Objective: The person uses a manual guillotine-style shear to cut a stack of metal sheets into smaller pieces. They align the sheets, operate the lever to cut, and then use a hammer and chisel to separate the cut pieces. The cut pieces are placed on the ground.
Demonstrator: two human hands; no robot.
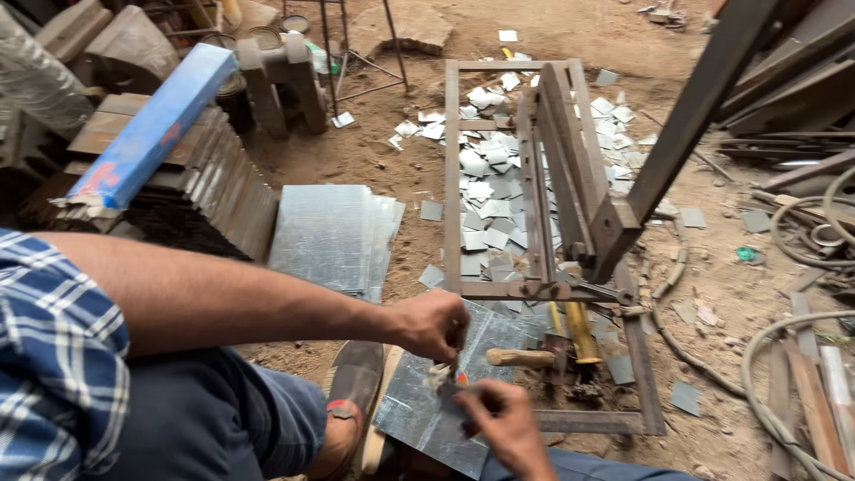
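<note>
We keep the metal sheet (427,405) flat on the ground just before the shear frame (534,267), so it holds steady: our left hand (434,325) presses curled onto it, and our right hand (499,414) pinches a small marker at its surface.

I see soft, even daylight over the dirt floor (392,178), with only faint shadows. The stacked metal sheets (334,236) at ten o'clock give a dull sheen (no harsh glare). Focus holds at centre; my hands at six o'clock look slightly smeared, and edges bend a little.
</note>
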